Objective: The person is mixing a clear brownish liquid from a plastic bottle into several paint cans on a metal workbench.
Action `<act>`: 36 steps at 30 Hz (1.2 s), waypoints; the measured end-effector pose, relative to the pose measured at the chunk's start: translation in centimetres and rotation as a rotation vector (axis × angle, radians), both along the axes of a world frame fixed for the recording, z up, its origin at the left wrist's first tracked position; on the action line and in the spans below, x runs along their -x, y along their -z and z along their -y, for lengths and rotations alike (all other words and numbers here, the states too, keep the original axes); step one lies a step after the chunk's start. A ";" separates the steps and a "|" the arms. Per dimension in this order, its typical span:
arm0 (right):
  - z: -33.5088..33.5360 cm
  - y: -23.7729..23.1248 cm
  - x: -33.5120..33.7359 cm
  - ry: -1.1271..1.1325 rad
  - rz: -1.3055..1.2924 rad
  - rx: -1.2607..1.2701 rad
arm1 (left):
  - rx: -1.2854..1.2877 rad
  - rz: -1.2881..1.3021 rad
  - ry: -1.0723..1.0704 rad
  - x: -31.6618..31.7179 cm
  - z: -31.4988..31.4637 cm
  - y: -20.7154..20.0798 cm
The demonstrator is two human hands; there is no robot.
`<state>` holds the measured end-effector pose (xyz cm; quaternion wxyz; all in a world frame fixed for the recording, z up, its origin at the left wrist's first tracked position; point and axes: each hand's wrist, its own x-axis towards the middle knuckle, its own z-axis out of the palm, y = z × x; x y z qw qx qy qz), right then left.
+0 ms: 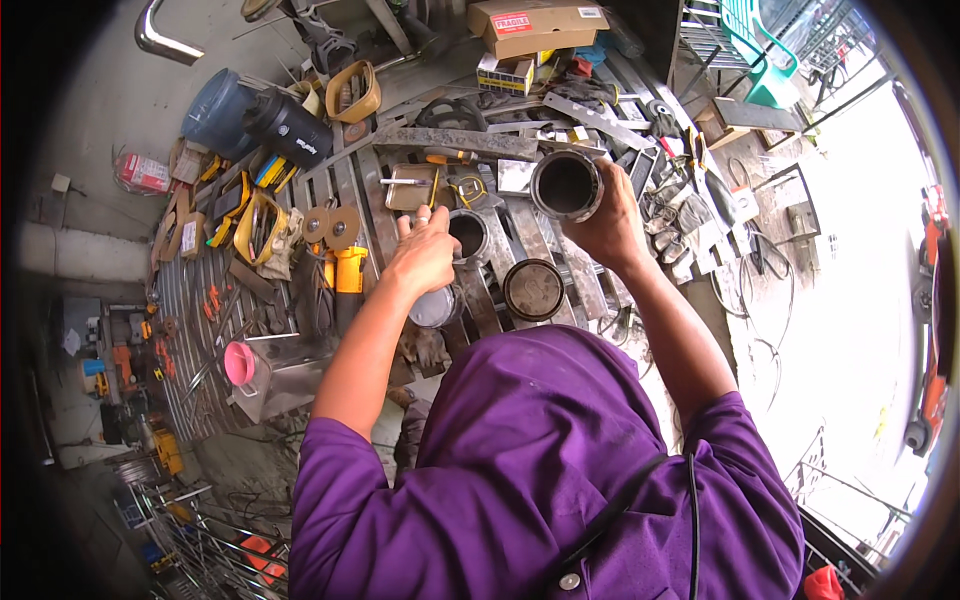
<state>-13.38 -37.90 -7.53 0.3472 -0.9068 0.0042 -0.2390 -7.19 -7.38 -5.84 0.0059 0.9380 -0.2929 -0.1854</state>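
Slats of grey metal make up the tabletop (pixel 532 238), crowded with tools and containers. Just above it, the right hand (pixel 612 220) has its grip curled around the right side of a dark cylindrical can (pixel 567 187), whose round open mouth faces up toward the head camera and shows a dark inside. The left hand (pixel 424 252) is over the left edge of a second open can (pixel 471 236), to the left of the first and nearer the body. Its fingers reach forward, slightly spread; I cannot tell whether that grip pinches the rim or only rests by it.

Partly under the left wrist sits a grey round container (pixel 433 309). To its right, near the purple garment (pixel 560 440), lies a dark round piece with a raised rim (pixel 533 290); whether it is a lid or a filled tin, I cannot tell.

Beyond the left hand is a small tan tray (pixel 408 196) with a thin white stick (pixel 405 182) across it, and an orange-handled screwdriver (pixel 448 157) lies just past that. Farther left are two brown discs (pixel 343 228) beside a yellow tool (pixel 348 272). A pink-rimmed cup (pixel 239 363) stands at the left, and a cardboard box (pixel 537 25) at the far edge.
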 end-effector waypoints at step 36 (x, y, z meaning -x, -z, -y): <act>-18.1 -0.9 1.6 -0.860 -0.254 0.457 | 1.478 0.025 -0.706 15.3 -11.8 -1.2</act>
